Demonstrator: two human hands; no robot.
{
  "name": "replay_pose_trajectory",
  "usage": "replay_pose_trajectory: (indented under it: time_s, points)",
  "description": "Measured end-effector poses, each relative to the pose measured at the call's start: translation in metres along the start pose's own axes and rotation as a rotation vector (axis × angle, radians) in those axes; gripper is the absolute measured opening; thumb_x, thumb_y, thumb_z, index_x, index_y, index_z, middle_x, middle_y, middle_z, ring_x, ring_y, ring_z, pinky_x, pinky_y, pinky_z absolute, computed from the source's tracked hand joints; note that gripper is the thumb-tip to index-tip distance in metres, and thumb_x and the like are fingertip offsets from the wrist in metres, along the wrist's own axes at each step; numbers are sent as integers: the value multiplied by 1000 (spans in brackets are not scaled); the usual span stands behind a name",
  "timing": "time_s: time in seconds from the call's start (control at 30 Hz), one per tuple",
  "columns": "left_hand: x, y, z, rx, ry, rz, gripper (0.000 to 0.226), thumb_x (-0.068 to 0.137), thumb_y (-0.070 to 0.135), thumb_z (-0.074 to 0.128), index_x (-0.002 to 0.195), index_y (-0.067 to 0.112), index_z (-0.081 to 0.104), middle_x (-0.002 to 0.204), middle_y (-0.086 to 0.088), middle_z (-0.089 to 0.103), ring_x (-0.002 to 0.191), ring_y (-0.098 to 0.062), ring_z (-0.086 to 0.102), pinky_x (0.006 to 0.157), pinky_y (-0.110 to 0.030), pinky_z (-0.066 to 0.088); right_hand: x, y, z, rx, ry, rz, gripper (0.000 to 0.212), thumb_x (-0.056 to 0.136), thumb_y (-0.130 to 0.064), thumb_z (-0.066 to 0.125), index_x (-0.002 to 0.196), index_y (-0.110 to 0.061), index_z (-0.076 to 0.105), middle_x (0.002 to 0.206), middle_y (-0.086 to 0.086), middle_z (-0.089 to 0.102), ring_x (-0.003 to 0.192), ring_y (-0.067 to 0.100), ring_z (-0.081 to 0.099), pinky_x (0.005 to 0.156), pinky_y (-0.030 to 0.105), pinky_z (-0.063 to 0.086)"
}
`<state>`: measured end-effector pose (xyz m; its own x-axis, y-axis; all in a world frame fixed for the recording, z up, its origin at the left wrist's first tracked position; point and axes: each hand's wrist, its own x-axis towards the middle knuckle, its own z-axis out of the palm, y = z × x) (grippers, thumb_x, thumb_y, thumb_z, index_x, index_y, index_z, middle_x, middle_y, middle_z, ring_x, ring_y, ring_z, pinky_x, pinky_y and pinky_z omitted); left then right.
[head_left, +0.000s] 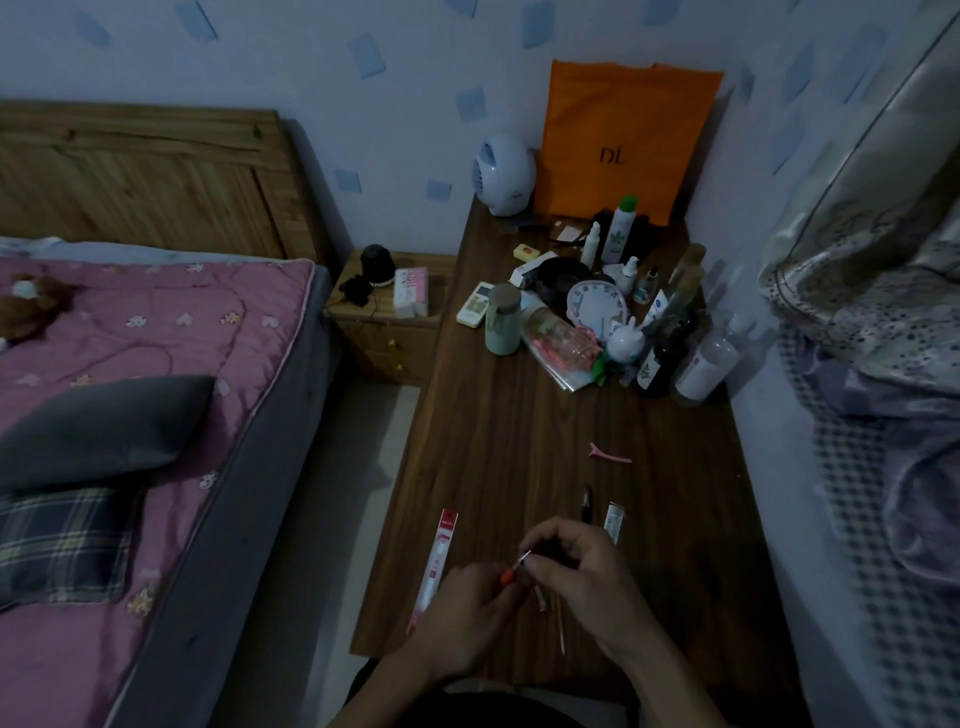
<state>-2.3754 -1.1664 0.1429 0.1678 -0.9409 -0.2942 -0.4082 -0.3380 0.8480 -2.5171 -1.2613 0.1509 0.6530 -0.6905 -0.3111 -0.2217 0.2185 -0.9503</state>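
Pink hair clip (609, 453) at twelve o'clock, red-and-white packet (436, 561) at nine; left hand (467, 618) and right hand (587, 577) pinch a thin orange-ended pen refill (514, 567).

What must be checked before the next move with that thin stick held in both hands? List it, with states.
1. Left hand pinches the thin stick at its orange end: ok.
2. Right hand pinches its pale end: ok.
3. Black pen part lies on the desk just beyond the hands: ok.
4. Stick's tip undamaged: cannot tell, too dim and small.
5. Bottles stand apart at the desk's far end: ok.
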Motion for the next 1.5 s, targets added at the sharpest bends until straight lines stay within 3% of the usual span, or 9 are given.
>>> replay_pose_trajectory:
  time_s: [0.37,0.53,0.67,0.9,1.07,1.2,1.27,1.37,1.5]
  points:
    - [-3,7,-2,-52,-96,-2,44,99,37,47,58,49,60,49,21,57,42,4,45,45,-8,33,-2,-7,-5,-126,-61,-9,14,75,-41,70,83,-30,72,83,3,73,75,12,70,72,29,56]
    - [-3,3,-3,-15,-77,2,40,97,36,50,58,35,57,49,20,55,45,2,45,47,-10,32,-1,-8,-2,-213,-53,-21,8,83,-36,71,80,-28,69,82,9,68,75,18,67,73,39,57]
    - [-2,2,-5,-19,-86,-6,39,98,35,50,59,29,51,47,20,53,45,2,44,47,-11,31,-2,-9,2,-209,-14,-17,18,76,-49,71,77,-31,68,81,8,68,74,15,66,72,38,56]
    - [-2,-2,-4,-39,-49,-12,42,95,49,48,57,29,50,47,14,47,47,0,40,47,-14,29,-4,-4,-1,-125,-3,-39,22,79,-29,71,96,-41,76,100,-10,76,98,6,70,79,18,56]
    - [0,0,-5,-41,-94,-9,35,97,41,48,65,28,57,50,14,52,48,0,42,48,-15,31,-1,-1,-1,-149,15,-18,8,80,-32,72,87,-32,76,87,-2,74,85,12,71,73,27,56]
    - [2,2,-6,-45,-124,-10,35,98,36,47,77,14,65,60,6,54,54,-5,47,54,-23,36,2,1,1,-171,17,-6,15,78,-43,71,82,-29,72,81,3,72,77,16,69,72,40,59]
    - [2,3,-6,-54,-122,-18,37,98,36,47,79,10,65,62,5,54,55,-5,47,55,-23,37,3,2,0,-149,12,-5,15,76,-44,72,86,-32,72,86,-2,71,81,12,68,73,35,57]
    - [3,4,-6,-47,-81,-24,34,98,37,49,68,24,60,54,14,55,50,1,46,50,-14,34,1,4,-5,-122,13,-12,22,74,-38,72,96,-39,73,95,-10,73,91,8,69,76,26,55]
    - [4,6,-4,-45,-95,-32,32,97,39,48,71,27,60,55,11,54,50,1,46,49,-12,34,1,5,-8,-91,-4,1,21,75,-33,72,96,-32,75,96,-1,75,90,15,71,81,39,59]
